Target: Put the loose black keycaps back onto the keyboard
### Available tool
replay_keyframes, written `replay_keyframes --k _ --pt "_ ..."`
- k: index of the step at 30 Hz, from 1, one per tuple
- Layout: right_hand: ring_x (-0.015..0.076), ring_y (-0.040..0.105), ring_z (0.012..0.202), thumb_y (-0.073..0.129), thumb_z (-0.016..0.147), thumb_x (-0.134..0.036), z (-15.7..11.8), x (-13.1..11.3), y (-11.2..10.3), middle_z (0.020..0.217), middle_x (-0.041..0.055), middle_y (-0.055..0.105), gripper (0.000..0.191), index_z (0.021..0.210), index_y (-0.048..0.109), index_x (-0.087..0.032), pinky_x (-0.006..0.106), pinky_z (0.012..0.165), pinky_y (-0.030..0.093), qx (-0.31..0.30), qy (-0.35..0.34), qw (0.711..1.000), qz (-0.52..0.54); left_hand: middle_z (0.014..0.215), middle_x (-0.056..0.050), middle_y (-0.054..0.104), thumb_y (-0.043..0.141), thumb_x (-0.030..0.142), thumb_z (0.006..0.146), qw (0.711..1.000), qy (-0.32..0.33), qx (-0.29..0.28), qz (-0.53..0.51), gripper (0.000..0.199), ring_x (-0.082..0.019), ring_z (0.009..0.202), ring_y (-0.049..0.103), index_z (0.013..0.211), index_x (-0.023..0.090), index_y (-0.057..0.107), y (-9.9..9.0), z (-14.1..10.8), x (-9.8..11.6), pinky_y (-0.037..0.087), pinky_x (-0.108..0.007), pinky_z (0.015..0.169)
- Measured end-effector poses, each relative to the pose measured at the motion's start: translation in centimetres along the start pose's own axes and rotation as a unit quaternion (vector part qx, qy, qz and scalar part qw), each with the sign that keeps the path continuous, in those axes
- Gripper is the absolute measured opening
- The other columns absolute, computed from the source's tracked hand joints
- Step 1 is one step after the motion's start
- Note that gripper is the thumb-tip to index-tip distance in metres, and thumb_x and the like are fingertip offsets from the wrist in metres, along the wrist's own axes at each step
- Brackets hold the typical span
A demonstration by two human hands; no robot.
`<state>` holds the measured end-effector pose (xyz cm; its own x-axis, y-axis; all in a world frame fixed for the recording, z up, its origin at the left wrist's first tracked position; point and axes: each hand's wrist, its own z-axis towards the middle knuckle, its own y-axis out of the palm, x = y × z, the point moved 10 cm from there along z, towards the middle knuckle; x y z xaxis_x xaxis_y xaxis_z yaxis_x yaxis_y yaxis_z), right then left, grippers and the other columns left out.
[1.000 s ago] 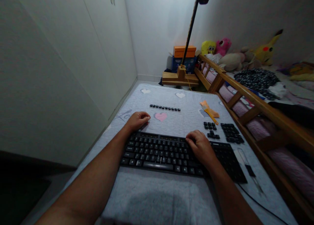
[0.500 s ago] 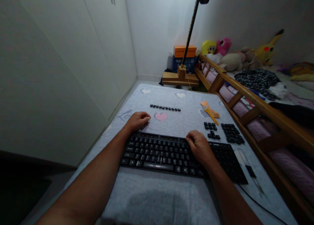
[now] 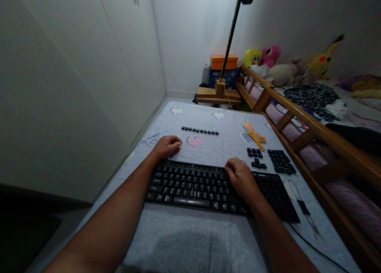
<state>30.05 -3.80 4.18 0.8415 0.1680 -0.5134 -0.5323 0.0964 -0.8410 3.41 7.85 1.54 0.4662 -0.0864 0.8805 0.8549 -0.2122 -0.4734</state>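
Head view: right hand (image 3: 240, 177) seemingly touches keyboard (image 3: 190, 184) edge, cloth (image 3: 205, 154) beyond.

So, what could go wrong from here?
The left hand sits close to the row of loose keys; a forward brush might break the line. The keyboard lies beside the grouped loose keys, so a nudge could scatter them. The cable might snag and drag the keyboard.
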Motion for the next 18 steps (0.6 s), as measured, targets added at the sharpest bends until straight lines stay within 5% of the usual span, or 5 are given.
replay_keyframes --k 18 --pt "0.0215 0.052 0.085 0.049 0.088 -0.017 -0.18 -0.08 0.13 0.084 0.0041 0.059 0.014 0.076 0.054 -0.023 0.033 0.08 0.039 0.014 -0.014 0.999 -0.028 0.063 -0.002 0.065 0.061 0.043 0.075 1.0 0.003 0.001 0.008 0.028 -0.013 0.053 0.054 0.082 0.017 0.067 -0.03 0.02 0.11 0.038 -0.024 0.052"
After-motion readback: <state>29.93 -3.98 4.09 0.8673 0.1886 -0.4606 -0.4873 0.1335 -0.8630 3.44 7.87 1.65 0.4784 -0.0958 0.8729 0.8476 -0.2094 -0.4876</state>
